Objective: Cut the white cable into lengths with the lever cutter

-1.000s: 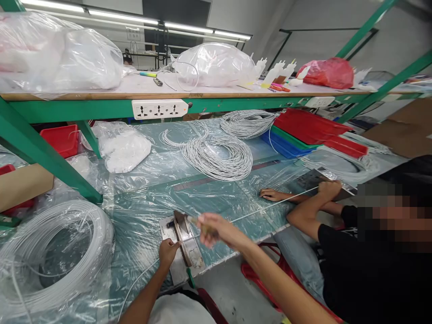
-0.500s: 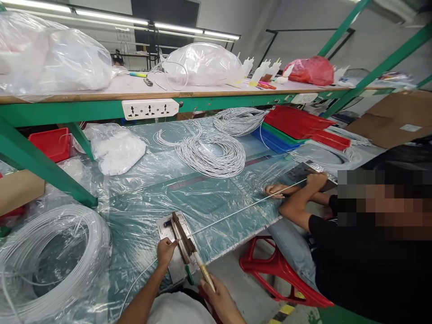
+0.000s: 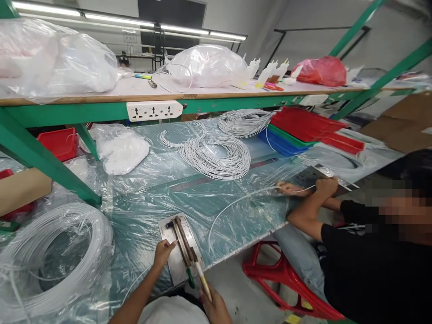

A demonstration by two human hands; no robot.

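My left hand (image 3: 164, 252) is closed in a pinch on a thin white cable (image 3: 137, 283) at the left side of a metal cutter (image 3: 182, 240), which sits on a steel plate (image 3: 168, 231) at the table's front edge. Wrapped round the cutter's pale handle (image 3: 204, 281) is my right hand (image 3: 215, 306). A separate white cable piece (image 3: 224, 208) curves over the plastic-covered table (image 3: 141, 225) to a co-worker's hand (image 3: 288, 188). The large white cable coil (image 3: 97, 252) lies at the left.
Bundled white cables (image 3: 216, 157) and red, green and blue trays (image 3: 303, 123) stand farther back. A green-framed shelf (image 3: 101, 105) carries plastic bags. The co-worker sits at the right, near a red stool (image 3: 266, 270); a clear bag (image 3: 123, 150) lies at back left.
The cable that ran straight from the cutter to the co-worker now hangs loose and curved, apart from the cutter. The cutter's handle has dropped slightly with my right hand. The view has shifted a little.
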